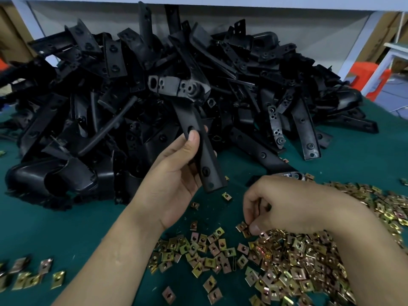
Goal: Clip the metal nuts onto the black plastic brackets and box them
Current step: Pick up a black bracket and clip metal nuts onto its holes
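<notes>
Bracket [210, 164], a long black strip with holes, is held up off the table at frame centre with its wider end pointing to 11 o'clock. The left hand [176, 173] grips it, thumb pressed on the front face and fingers wrapped behind (only the tips show past the far edge). No nut is visible on it.

At 5 o'clock from the bracket, the right hand [287, 202] is curled down, thumb and fingertips pinching one nut [242, 227] at the near edge of the loose nuts [287, 268]. These spread from 4 to 6 o'clock over the green table [66, 228], with a few strays at 8 o'clock.

The bracket heap [132, 96] fills 9 to 2 o'clock behind, well apart from the nuts.

Step, as I judge it: picking a nut, with clipping not yet started. The next move calls for lifting the nut, turning its open side to the bracket edge, lining it up with a hole and pushing it on.

Hard to tell:
- No box is in view anywhere.
- The nut is half covered by the fingertips, so its orientation is unclear.
- The back of the bracket is hidden.
- The heap is too dark to count parts or spot finished ones.
- An orange stool [366, 80] at 2 o'clock is cut off by a table leg.
</notes>
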Action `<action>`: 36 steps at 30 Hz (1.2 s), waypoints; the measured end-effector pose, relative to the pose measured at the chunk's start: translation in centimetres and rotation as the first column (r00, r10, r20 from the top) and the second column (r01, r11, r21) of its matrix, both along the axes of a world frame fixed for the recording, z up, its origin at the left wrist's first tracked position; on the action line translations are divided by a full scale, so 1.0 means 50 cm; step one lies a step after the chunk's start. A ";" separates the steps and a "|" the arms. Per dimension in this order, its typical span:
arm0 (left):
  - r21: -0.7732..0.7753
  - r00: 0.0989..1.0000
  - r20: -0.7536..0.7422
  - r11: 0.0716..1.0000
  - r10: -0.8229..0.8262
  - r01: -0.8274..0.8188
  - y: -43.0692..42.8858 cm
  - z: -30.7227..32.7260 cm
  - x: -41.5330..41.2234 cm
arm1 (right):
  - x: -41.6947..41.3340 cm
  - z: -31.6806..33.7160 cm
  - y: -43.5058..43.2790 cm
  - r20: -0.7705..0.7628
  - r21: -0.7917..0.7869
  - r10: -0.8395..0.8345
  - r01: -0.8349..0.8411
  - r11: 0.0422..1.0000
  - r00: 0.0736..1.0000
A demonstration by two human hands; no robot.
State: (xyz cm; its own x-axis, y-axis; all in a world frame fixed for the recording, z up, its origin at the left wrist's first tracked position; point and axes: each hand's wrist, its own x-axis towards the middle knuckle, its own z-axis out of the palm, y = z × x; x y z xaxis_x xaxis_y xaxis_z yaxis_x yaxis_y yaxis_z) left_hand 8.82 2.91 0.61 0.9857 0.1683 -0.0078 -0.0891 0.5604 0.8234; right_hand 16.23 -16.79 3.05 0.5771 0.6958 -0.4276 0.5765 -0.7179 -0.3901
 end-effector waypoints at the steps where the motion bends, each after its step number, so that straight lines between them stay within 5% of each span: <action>1: 0.004 1.000 0.000 1.000 -0.012 0.012 0.001 -0.002 0.000 | -0.001 0.001 0.000 0.007 0.002 0.008 -0.008 1.000 1.000; 8: -0.009 0.998 0.055 0.999 -0.033 0.033 0.004 -0.008 0.005 | 0.002 0.005 -0.006 -0.022 0.052 0.011 -0.010 0.999 1.000; 14: 0.089 0.990 -0.129 0.995 0.055 -0.044 0.001 -0.005 0.005 | 0.018 0.012 -0.002 -0.107 0.380 -0.133 0.165 0.910 0.985; 18: -0.041 0.998 -0.035 0.998 -0.052 0.050 0.000 -0.006 0.007 | 0.022 0.020 0.003 -0.358 0.696 -0.177 0.388 0.604 0.917; 20: -0.071 0.993 -0.011 0.991 -0.114 0.113 -0.001 -0.006 0.007 | 0.022 0.027 0.002 -0.542 0.724 -0.127 0.538 0.431 0.831; 22: -0.053 0.988 0.021 0.987 -0.151 0.152 0.001 -0.005 0.006 | 0.020 0.033 -0.001 -0.646 0.700 -0.043 0.614 0.364 0.762; 27: 0.049 0.967 0.121 0.974 -0.226 0.222 -0.001 0.004 -0.001 | 0.014 0.040 0.000 -0.668 0.689 0.011 0.612 0.389 0.744; 36: 0.104 0.988 0.051 0.984 -0.148 0.142 -0.006 0.002 -0.008 | -0.006 0.039 0.022 -0.582 0.701 -0.086 0.553 0.450 0.809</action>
State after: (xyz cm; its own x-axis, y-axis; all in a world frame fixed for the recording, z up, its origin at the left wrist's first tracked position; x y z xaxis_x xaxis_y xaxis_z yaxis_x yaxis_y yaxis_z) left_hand 8.41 2.61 0.73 0.9980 0.0201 0.0602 -0.0624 0.4863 0.8716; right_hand 15.91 -15.67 5.02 0.7646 0.6440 -0.0240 -0.0094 -0.0261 -0.9996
